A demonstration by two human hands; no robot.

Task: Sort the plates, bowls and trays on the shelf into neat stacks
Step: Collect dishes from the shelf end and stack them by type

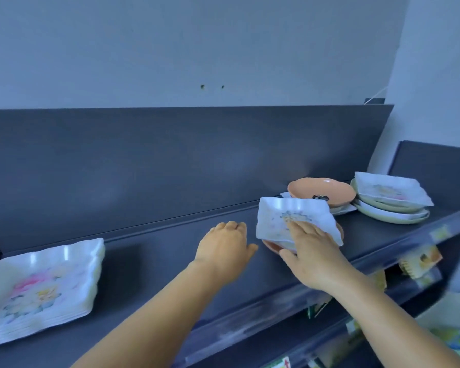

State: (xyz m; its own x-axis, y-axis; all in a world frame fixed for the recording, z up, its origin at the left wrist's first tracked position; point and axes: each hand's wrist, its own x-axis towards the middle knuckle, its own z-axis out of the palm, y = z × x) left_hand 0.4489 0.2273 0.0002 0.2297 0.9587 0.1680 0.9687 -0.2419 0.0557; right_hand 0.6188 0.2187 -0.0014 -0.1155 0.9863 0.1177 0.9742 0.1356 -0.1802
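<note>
Bare shelf [149, 264] between tray stack [43, 285] and peach bowl [321, 192].

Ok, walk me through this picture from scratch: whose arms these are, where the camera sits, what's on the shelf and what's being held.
There is no machine: a person wears a camera on their head, looking forward and down, so the two bare arms are their own. The dark shelf holds a neat stack of white floral square trays at the left. At the right are an orange bowl on other dishes and a mixed pile topped by a small floral square dish. The right hand grips a small white floral square plate, tilted above an orange dish. The left hand hovers beside it, holding nothing.
</note>
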